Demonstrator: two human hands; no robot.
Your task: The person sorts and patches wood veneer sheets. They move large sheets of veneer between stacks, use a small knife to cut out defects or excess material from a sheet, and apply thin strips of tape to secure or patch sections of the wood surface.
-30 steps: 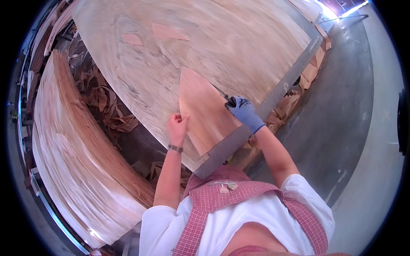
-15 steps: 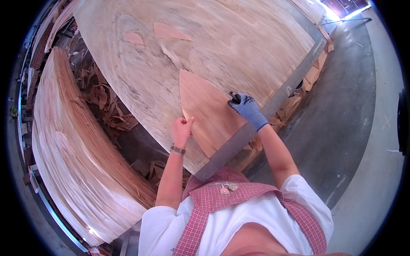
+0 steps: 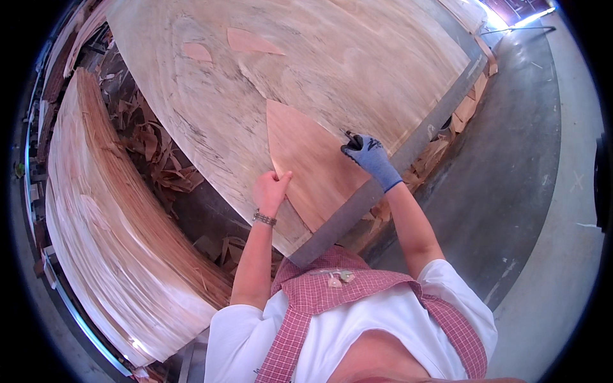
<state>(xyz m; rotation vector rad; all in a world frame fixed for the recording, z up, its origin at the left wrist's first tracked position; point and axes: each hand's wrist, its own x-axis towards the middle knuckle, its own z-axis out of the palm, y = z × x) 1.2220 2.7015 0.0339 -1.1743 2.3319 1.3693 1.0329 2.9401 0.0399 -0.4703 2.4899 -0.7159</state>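
A pointed, leaf-shaped reddish veneer piece (image 3: 310, 163) lies flat on a large pale veneer sheet (image 3: 332, 64), its tip pointing away from me. My left hand (image 3: 271, 189), bare with a band at the wrist, grips the piece's left edge with curled fingers. My right hand (image 3: 367, 156) wears a blue-grey glove. It rests at the piece's right edge and is closed around a small dark tool (image 3: 350, 135) whose tip touches the wood. What kind of tool it is cannot be made out.
Two small reddish patches (image 3: 252, 41) lie farther up the big sheet. A tall curved stack of veneer (image 3: 108, 217) stands to my left, with broken veneer scraps (image 3: 153, 159) in the gap between. Grey concrete floor (image 3: 517, 166) runs along the right.
My right hand has crept slightly farther away from me along the piece's right edge. My left hand and the piece have hardly moved.
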